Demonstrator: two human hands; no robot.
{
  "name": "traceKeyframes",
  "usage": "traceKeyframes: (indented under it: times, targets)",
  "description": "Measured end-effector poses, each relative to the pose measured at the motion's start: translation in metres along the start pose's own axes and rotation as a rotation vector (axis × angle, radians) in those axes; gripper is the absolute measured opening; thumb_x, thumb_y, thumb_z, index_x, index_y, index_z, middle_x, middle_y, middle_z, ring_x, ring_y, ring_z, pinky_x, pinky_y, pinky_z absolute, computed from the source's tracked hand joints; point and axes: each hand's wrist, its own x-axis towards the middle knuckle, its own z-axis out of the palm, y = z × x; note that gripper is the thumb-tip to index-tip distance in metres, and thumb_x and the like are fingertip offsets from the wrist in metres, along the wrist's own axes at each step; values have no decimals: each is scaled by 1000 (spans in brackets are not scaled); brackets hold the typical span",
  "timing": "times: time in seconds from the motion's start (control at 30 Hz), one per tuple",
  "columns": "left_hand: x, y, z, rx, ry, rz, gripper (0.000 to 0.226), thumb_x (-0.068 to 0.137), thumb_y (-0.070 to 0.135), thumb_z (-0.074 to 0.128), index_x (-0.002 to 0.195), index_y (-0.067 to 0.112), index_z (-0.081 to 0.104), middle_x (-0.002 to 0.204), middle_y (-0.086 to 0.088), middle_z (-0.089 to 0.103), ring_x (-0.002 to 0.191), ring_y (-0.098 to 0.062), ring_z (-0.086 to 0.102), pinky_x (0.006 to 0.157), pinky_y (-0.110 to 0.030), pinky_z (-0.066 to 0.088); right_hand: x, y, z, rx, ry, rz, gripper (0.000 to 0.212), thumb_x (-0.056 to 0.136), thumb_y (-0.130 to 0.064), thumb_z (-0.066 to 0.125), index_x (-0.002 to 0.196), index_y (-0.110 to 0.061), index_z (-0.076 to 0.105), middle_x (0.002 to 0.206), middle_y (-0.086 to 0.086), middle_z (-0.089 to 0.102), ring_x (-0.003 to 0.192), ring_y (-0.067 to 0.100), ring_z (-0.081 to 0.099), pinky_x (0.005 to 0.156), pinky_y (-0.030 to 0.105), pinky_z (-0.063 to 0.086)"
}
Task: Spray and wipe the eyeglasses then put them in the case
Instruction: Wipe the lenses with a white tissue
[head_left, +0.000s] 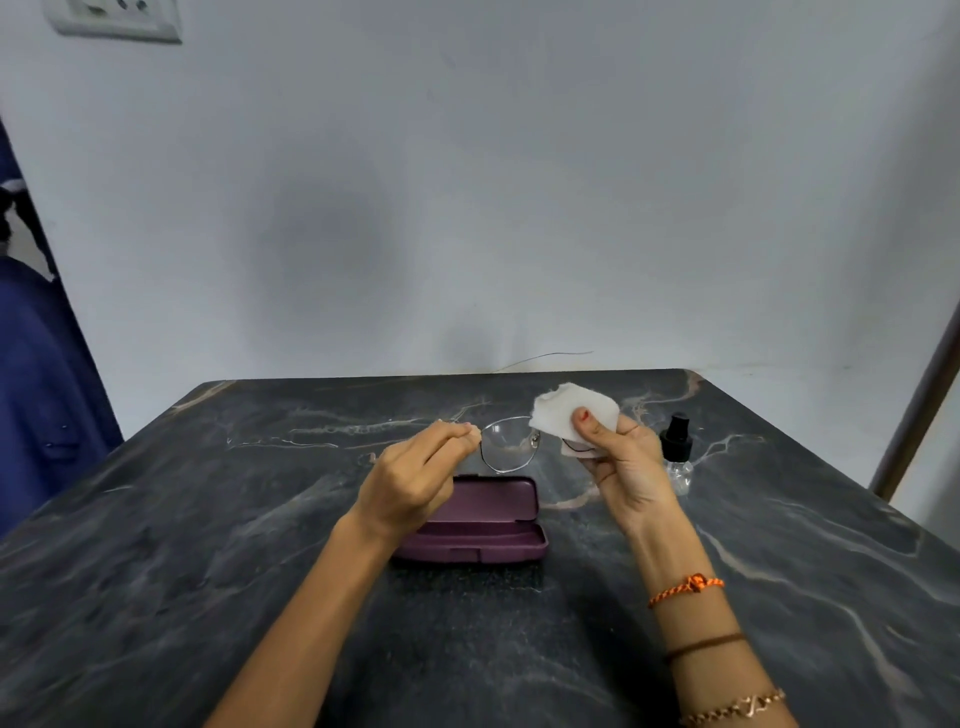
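I hold the eyeglasses (511, 441) up in the air above the purple case (480, 519), which lies open on the dark marbled table (208, 519) with its lid tipped back toward the wall. My left hand (410, 480) is over the left end of the case, its fingertips (465, 431) drawn together into a narrow pinch on the left corner of the thin metal frame, where the temple arm joins. The 1 lens I can see clearly hangs bare just above the far edge of the case. My right hand (623, 462) is up and to the right of the case, fingers curled round a folded white cloth (569, 410), my thumb (589, 423) pressing it flat against the other lens, so that lens is mostly hidden under the cloth and only a sliver of dark rim shows below it. The small spray bottle (677, 452) with its black cap stands upright on the table to the right of the case, just behind my right hand and apart from it. On my right forearm, nearer me than the case, sit 3 bands: an orange thread (685, 587), a thin brown one and a chain
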Motion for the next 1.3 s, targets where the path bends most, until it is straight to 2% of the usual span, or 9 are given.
traceKeyframes:
  times: [0.13, 0.23, 0.37, 0.63, 0.73, 0.83, 0.93, 1.13, 1.3]
  targets:
    - [-2, -1, 1, -31, 15, -68, 17, 61, -26, 59, 70, -14, 67, 68, -20, 68, 64, -25, 69, 56, -31, 58, -1, -4, -5, -99, -6, 40, 23, 37, -19, 78, 59, -11, 75, 61, 0, 74, 57, 8, 69, 49, 15, 54]
    - [-1, -3, 1, -64, 27, -91, 14, 72, -17, 52, 69, -13, 66, 67, -19, 68, 64, -24, 68, 59, -30, 58, -1, -2, 0, 112, -9, 88, 7, 53, -10, 71, 56, -14, 75, 63, 1, 74, 60, 9, 70, 51, 18, 55]
    - [-1, -1, 1, -40, 16, -62, 17, 60, -26, 61, 71, -14, 67, 70, -20, 69, 67, -25, 69, 68, -29, 56, -1, 5, 8, 353, 13, 83, 14, 62, -11, 61, 58, -12, 75, 64, 0, 74, 61, 9, 71, 57, 20, 58]
    - [0, -1, 3, -13, 99, -123, 13, 61, -24, 63, 65, -11, 66, 63, -17, 68, 59, -23, 68, 63, -25, 54, 2, 1, 0, -12, -71, 7, 24, 43, -13, 76, 66, -9, 75, 68, 2, 75, 66, 10, 71, 54, 18, 56]
    - [-1, 2, 4, -26, 70, -141, 10, 73, -10, 58, 67, -10, 66, 63, -15, 67, 58, -21, 67, 51, -24, 53, 3, -3, -7, -34, -57, 49, 11, 55, -8, 69, 64, -9, 75, 67, 3, 75, 64, 10, 71, 52, 18, 56]
    - [-1, 1, 5, -98, 144, -212, 8, 80, -1, 55, 78, -3, 63, 65, -15, 67, 62, -16, 62, 57, -23, 52, 2, -4, -8, -27, -81, 67, 11, 59, -10, 66, 65, -9, 76, 67, 2, 75, 64, 10, 71, 52, 19, 56]
    - [3, 1, 4, -117, 212, -338, 8, 76, -6, 60, 71, -8, 65, 64, -16, 66, 65, -10, 57, 61, -15, 50, 0, 0, -3, 105, -129, 95, 19, 52, -14, 70, 69, -7, 74, 68, 4, 74, 65, 12, 71, 54, 21, 57]
    - [5, 9, 0, -206, 141, -376, 4, 68, -8, 68, 71, -7, 69, 67, -11, 68, 65, -8, 61, 58, -16, 52, 3, 3, 0, 341, -104, 67, 22, 90, -7, 43, 87, -5, 65, 74, 4, 75, 70, 14, 72, 57, 24, 58]
    - [3, 12, -6, -470, 143, -592, 23, 67, -15, 70, 87, -3, 68, 75, -8, 68, 68, -7, 66, 67, -15, 55, 3, 3, 2, 356, -148, 60, 16, 83, -10, 49, 92, -4, 60, 76, 4, 75, 73, 14, 72, 59, 25, 59]
